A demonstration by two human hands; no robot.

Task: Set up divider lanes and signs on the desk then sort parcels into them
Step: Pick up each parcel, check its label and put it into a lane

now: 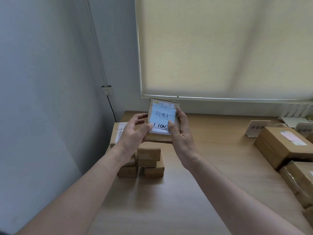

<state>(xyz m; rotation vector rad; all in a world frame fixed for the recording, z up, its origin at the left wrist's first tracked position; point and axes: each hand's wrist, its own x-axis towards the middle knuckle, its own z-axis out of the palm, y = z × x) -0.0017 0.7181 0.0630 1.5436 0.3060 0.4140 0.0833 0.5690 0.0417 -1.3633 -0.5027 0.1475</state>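
Observation:
I hold a small brown parcel (163, 122) upright in front of me above the desk (211, 150). A light blue handwritten note (162, 116) lies on its white label. My left hand (135, 134) grips the parcel's left edge, thumb on the label's lower left. My right hand (181, 131) grips the right edge, its thumb pressing the note's lower right corner. Below my hands a stack of small brown boxes (149, 160) stands on the desk. A white folded sign (257, 128) with handwritten characters stands at the right.
A larger cardboard box (118, 131) sits at the desk's left edge behind my left hand. Big taped cartons (284, 146) fill the right side, one (299, 182) nearer me. A roller blind (220, 48) covers the window behind. A wall socket (107, 90) with cable is left.

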